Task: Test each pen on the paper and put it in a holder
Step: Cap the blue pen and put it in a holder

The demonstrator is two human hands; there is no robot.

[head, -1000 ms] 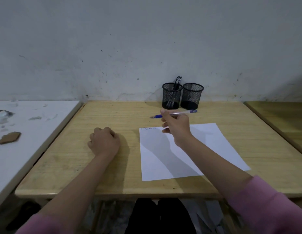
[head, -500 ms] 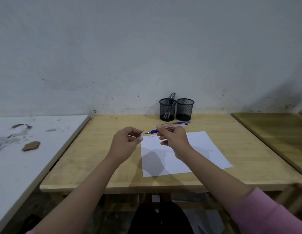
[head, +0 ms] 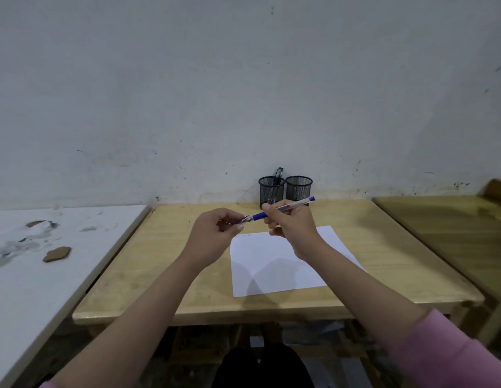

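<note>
The right hand (head: 292,225) pinches a slim clear-barrelled pen with a blue grip and blue end (head: 283,209), holding it raised over the pale wooden table (head: 165,275). Its tip end meets the left hand (head: 215,232), whose curled fingers pinch a small blue cap (head: 242,219) there. Below lies the white paper sheet (head: 274,267); two black mesh holders (head: 284,189) stand behind.

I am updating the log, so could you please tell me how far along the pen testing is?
Done: pens stand in the left holder, and small marks sit at the paper's top edge. In hand: the right hand holds a blue pen while the left hand pinches its cap at the tip. Left: putting this pen in a holder.
</note>
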